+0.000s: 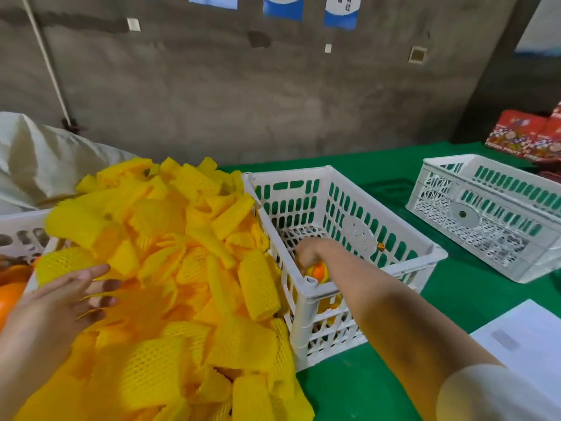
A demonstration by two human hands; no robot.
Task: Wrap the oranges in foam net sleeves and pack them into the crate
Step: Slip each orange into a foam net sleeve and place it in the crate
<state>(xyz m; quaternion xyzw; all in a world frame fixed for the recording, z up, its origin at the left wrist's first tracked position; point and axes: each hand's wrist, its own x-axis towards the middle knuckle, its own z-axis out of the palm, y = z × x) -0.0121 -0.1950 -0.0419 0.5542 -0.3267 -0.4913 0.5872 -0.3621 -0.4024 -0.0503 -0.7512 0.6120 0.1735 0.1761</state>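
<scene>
A big heap of yellow foam net sleeves (182,268) fills the left and middle. My left hand (65,294) lies on the heap's left side with fingers straight, touching sleeves. My right hand (309,253) reaches down inside the white crate (312,287) and grips a sleeve-wrapped orange (318,272) near the crate's near-left corner. More wrapped fruit shows faintly through the crate's slotted front wall. Bare oranges (10,294) lie at the far left edge.
A second white crate (485,217) stands at the right on the green table (379,387). White paper (528,338) lies near right. A white basket (21,235) holds the bare oranges at left, with a pale sack (39,162) behind. Red boxes (528,135) sit far right.
</scene>
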